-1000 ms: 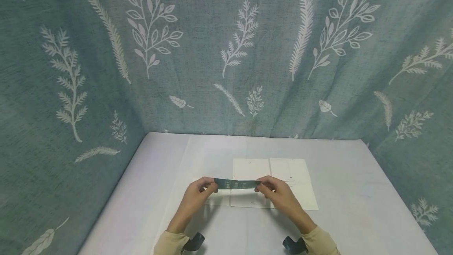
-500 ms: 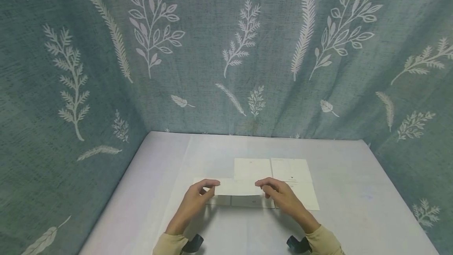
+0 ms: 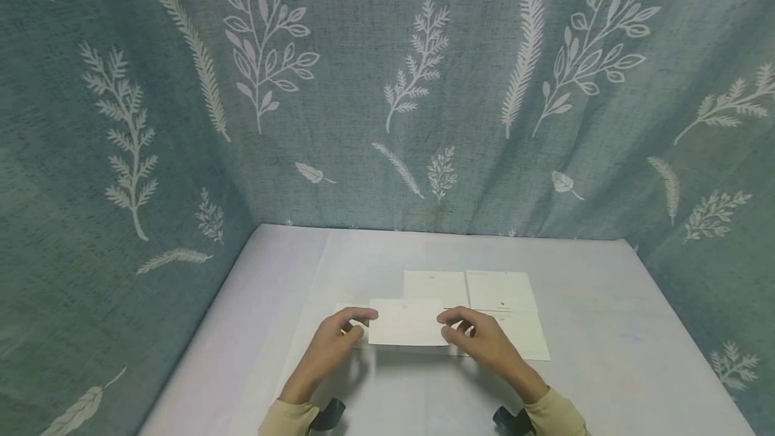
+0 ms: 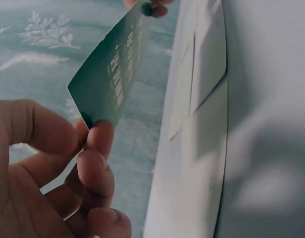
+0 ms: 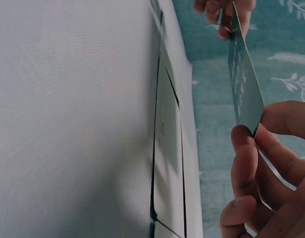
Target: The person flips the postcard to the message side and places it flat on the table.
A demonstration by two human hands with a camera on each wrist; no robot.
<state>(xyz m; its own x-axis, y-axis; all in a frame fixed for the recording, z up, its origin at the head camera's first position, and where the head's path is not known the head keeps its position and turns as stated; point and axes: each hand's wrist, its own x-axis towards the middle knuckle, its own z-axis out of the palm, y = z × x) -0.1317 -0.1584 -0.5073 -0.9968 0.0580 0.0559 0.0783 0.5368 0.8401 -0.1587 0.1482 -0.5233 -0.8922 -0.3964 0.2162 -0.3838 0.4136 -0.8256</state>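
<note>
A card is held up over the table by both hands, its white face toward the head view. The wrist views show its other face, green with pale lettering too blurred to read. My left hand pinches the card's left end; in the left wrist view, fingertips sit at its corner. At the right end, my right hand grips it between thumb and fingers. Below and behind it, several similar white cards lie flat in two rows, close together. The held card and my hands partly cover the front row.
A white cloth-covered table lies under everything. Green-blue curtains with a leaf print hang behind it and at both sides. Dark devices are strapped at both wrists, by beige sleeves.
The held card has turned over: its green lettered face showed to the head view a second ago, now the white face does. Both hands keep their hold, nearly in place.
</note>
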